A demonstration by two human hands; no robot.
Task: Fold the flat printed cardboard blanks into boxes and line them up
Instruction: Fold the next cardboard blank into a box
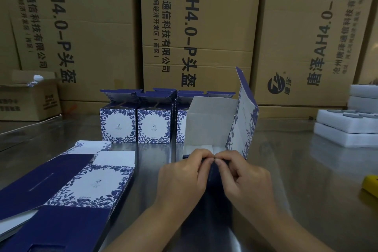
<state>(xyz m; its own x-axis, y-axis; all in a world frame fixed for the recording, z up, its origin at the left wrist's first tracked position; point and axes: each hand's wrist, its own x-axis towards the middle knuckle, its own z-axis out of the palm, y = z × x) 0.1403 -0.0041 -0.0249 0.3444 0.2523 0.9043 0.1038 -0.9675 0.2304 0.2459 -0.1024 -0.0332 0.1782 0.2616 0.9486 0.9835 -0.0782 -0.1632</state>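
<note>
The fingers [201, 154] of the left hand [184, 174] are curled tight, pinching the near dark-blue edge of the half-folded box [210, 120]. The right hand [243, 176] does the same from the other side, its fingers bent round the same edge. The two thumbs meet tip to tip over it. The box stands on the tabletop [286, 170] just in front of the person, its white inside facing the camera and one long flowered flap standing up on its right.

The hands cover the fold itself, so how the flap sits under them cannot be made out. The box hides most of the third of the folded boxes [118, 125], which stand in a row behind it with more behind them. The flat blanks [92, 182] at the left run out of the picture, as do a yellow object [371, 186] and white foam trays [345, 129] at the right.

Both forearms reach in from below, converging, wrists level and knuckles up.
</note>
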